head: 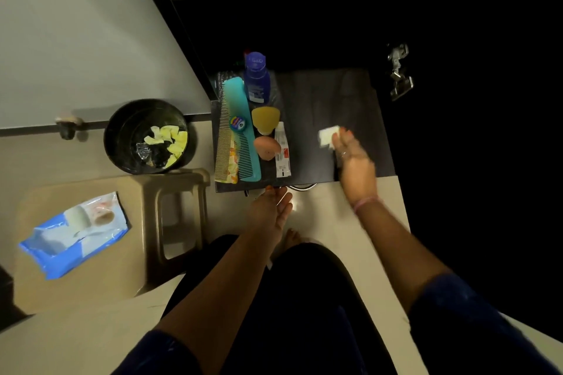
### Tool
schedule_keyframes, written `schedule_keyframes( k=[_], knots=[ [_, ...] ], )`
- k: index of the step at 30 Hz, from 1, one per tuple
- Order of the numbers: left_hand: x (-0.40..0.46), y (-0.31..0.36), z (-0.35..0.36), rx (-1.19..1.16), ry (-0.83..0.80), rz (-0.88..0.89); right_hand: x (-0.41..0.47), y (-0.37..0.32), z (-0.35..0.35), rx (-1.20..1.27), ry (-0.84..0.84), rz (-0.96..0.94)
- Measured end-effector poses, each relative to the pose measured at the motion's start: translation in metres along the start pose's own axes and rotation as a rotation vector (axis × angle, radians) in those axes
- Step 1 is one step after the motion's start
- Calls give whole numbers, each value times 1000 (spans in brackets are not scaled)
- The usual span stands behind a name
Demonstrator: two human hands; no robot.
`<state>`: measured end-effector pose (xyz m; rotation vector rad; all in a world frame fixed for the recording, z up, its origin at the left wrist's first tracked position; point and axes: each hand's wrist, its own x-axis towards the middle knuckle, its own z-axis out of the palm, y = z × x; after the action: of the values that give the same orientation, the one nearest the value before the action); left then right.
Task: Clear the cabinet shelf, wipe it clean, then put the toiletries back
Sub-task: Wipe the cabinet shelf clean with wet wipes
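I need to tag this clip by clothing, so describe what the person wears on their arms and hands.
Both forearms are bare, with dark blue sleeves ending near the elbows. The right hand has a pinkish band at the wrist, a ring on one finger, and orange-red polish on the nails. The left hand shows the same orange-red polish on a fingertip; no band or ring is visible there.

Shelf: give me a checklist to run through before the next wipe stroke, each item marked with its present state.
1. Wipe in the right hand: ok, held at the fingertips.
2. Right half of the shelf free of things: ok.
3. Toiletries all off the shelf: not ok; teal comb, blue bottle and white tube lie on its left half.
4. Left hand free: ok, open at the shelf's front edge.
5. Shelf clean under the toiletries: cannot tell.
6. Bin within reach: ok, beside the shelf.
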<state>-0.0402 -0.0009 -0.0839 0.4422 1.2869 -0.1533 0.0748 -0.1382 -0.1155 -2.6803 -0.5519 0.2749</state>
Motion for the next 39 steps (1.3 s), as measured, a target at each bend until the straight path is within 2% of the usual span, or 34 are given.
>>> schedule_keyframes(
  k=[4,6,7,10,12,13,15,19,22,24,26,28,29,30,32,35,37,39],
  knots=[
    [-7,4,4,-56,-35,-24,-75,-6,1,-117,-207,-336],
    [-7,5,4,-63,-37,-25,-80,1,-16,-122,-205,-453],
    [-7,5,4,-52,-33,-22,-74,10,-20,-110,-155,-430],
    [-5,3,3,-12,-13,-9,-31,29,-43,-3,140,5],
    [-7,2,4,9,-16,2,-14,29,-50,-3,157,274],
    [-8,2,5,26,-29,11,-11,30,-45,-25,105,320],
    [-8,1,5,47,-22,25,-17,24,-28,-124,74,290],
    [-3,-1,1,40,-26,35,-34,9,-9,-108,165,414],
    [-4,-2,1,33,-56,41,-53,-4,-6,-99,118,269],
    [-5,-2,1,50,-51,37,-64,-13,-7,-62,21,196],
    [-7,0,-1,90,-40,37,-69,-18,-5,-164,-47,64],
    [-14,5,-6,154,-53,22,-68,-18,-8,-206,-179,-61],
    [-17,8,-9,183,-66,18,-69,-20,-12,-176,-272,-58],
    [-21,11,-14,210,-78,21,-70,-24,-16,-135,-321,-20],
    [-34,17,-22,260,-76,30,-72,-36,-31,115,-260,229],
    [-50,28,-32,293,-40,64,-64,-57,-64,770,-69,582],
    [-61,36,-37,258,-25,103,-53,-76,-91,1046,-2,643],
    [-73,45,-39,214,-45,145,-39,-100,-121,1160,32,596]
  ],
)
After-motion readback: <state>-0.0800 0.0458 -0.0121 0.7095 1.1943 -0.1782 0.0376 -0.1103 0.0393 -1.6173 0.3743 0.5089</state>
